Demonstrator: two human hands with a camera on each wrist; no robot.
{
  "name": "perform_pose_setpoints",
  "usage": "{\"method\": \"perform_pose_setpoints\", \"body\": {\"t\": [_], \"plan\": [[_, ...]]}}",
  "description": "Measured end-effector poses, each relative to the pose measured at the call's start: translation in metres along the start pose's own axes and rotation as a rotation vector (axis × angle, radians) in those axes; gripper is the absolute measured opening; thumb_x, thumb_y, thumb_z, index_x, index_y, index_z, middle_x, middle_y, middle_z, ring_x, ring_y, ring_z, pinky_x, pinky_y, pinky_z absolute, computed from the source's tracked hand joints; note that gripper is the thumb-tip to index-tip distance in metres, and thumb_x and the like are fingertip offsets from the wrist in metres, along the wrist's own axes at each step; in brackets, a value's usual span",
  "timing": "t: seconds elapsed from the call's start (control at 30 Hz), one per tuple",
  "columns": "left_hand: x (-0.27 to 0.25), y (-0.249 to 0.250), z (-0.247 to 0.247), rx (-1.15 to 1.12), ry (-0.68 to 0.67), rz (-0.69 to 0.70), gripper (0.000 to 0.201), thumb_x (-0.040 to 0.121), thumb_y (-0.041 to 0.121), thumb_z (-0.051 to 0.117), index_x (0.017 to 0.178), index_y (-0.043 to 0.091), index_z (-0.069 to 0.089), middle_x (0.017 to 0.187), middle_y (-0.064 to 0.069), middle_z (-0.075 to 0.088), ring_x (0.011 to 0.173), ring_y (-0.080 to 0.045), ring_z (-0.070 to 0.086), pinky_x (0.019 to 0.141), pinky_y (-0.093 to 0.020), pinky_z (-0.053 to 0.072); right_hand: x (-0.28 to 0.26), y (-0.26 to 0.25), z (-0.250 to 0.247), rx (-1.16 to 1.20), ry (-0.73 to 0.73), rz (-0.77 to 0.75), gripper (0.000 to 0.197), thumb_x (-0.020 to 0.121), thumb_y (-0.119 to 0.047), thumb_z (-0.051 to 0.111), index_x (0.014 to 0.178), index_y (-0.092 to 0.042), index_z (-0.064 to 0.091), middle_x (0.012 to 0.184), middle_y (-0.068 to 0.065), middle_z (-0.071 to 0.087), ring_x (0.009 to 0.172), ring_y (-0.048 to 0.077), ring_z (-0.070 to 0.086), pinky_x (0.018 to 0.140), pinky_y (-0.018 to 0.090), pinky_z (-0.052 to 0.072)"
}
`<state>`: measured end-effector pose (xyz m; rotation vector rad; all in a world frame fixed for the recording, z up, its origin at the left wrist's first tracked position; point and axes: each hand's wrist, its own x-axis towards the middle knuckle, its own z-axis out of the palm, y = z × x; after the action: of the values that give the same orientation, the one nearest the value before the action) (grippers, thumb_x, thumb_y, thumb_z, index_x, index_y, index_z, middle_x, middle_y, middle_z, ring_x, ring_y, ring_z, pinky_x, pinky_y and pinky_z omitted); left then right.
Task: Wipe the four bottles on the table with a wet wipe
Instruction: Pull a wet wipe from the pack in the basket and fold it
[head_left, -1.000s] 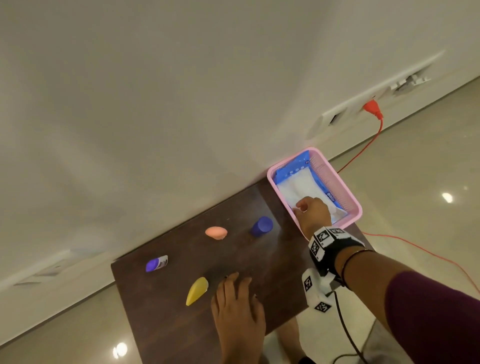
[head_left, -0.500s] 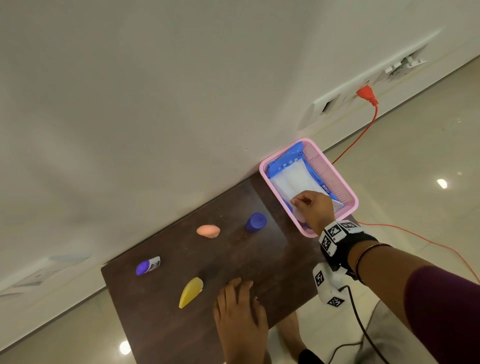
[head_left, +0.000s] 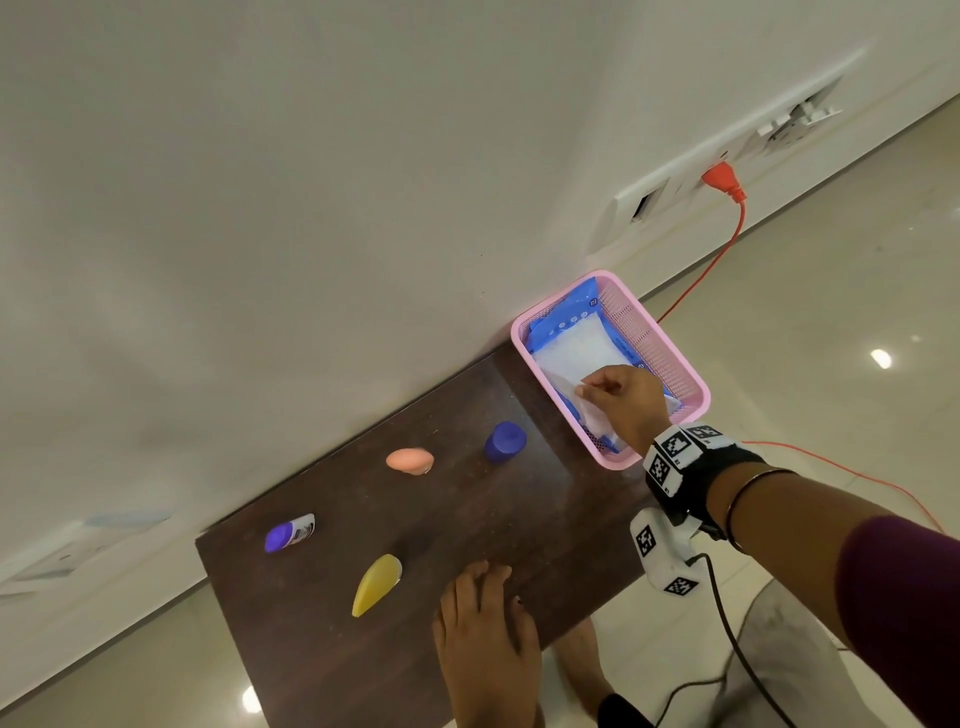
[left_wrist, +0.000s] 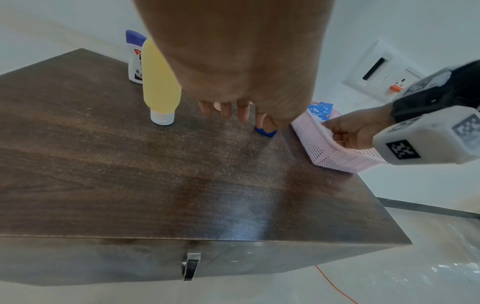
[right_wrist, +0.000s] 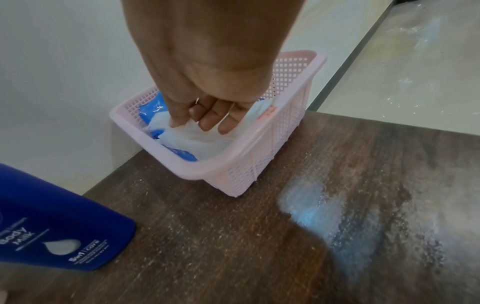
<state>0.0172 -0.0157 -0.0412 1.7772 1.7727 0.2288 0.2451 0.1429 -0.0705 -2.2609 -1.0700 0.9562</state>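
Several bottles stand on the dark wooden table (head_left: 519, 530): a blue bottle (head_left: 505, 440), a peach bottle (head_left: 409, 460), a yellow bottle (head_left: 376, 583) and a white bottle with a purple cap (head_left: 289, 534). At the table's right end a pink basket (head_left: 649, 332) holds a blue pack of wet wipes (head_left: 571, 343). My right hand (head_left: 623, 400) is inside the basket and pinches a white wet wipe (right_wrist: 197, 133), lifted partly out of the pack. My left hand (head_left: 488, 629) rests flat on the table near its front edge, fingers straight.
The table stands against a white wall. An orange plug (head_left: 723, 182) and its cable (head_left: 696, 280) run down behind the basket onto the glossy floor. A metal handle (left_wrist: 191, 266) sits on the table's front face. My bare foot (head_left: 582, 670) shows below the table edge.
My right hand has drawn back toward the near end of the basket, and a white wipe now rises out of the pack between its fingers. The left hand has stayed flat on the table.
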Motion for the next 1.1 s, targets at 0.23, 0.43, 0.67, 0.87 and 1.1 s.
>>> {"method": "perform_pose_setpoints", "body": {"t": [0.23, 0.43, 0.67, 0.87, 1.1], "plan": [[0.0, 0.001, -0.002, -0.006, -0.011, -0.015, 0.036, 0.067, 0.034, 0.043, 0.092, 0.028, 0.068, 0.1, 0.003, 0.066, 0.096, -0.012, 0.047, 0.067, -0.039, 0.053, -0.004, -0.012, -0.016, 0.321, 0.149, 0.049, 0.016, 0.093, -0.027, 0.055, 0.086, -0.013, 0.055, 0.084, -0.004, 0.058, 0.073, 0.01, 0.054, 0.07, 0.028, 0.044], [0.002, 0.003, -0.008, -0.11, 0.025, -0.027, 0.035, 0.072, 0.033, 0.043, 0.097, 0.028, 0.067, 0.101, 0.004, 0.064, 0.095, -0.014, 0.052, 0.073, -0.034, 0.047, -0.02, -0.015, -0.033, 1.045, 0.009, 0.356, 0.034, 0.091, -0.03, 0.052, 0.12, -0.011, 0.054, 0.11, 0.009, 0.062, 0.102, 0.027, 0.061, 0.075, 0.029, 0.053], [0.023, 0.031, -0.03, -0.539, 0.005, -0.171, 0.027, 0.091, 0.036, 0.053, 0.117, 0.033, 0.055, 0.113, 0.009, 0.063, 0.105, -0.004, 0.059, 0.093, -0.027, 0.05, -0.097, -0.007, -0.024, 1.625, -0.201, 0.398, 0.058, 0.087, -0.038, 0.057, 0.139, -0.018, 0.041, 0.132, 0.008, 0.054, 0.12, 0.029, 0.053, 0.09, 0.048, 0.051], [0.034, 0.053, -0.051, -0.947, -0.088, -0.235, 0.047, 0.091, 0.027, 0.055, 0.127, 0.047, 0.032, 0.111, 0.003, 0.064, 0.1, -0.004, 0.062, 0.078, -0.006, 0.046, -0.149, -0.02, -0.012, 1.472, -0.367, 0.502, 0.078, 0.041, -0.021, 0.093, 0.112, -0.011, 0.065, 0.107, 0.013, 0.068, 0.085, 0.031, 0.069, 0.052, 0.034, 0.057], [0.031, 0.043, -0.057, -0.944, 0.121, -0.195, 0.051, 0.088, 0.009, 0.063, 0.118, 0.048, 0.051, 0.108, -0.012, 0.065, 0.104, -0.023, 0.064, 0.092, -0.037, 0.053, -0.159, -0.025, -0.003, 0.824, -0.4, 0.102, 0.044, 0.082, -0.009, 0.068, 0.12, -0.028, 0.054, 0.12, -0.012, 0.055, 0.109, 0.015, 0.054, 0.072, 0.023, 0.055]]}}
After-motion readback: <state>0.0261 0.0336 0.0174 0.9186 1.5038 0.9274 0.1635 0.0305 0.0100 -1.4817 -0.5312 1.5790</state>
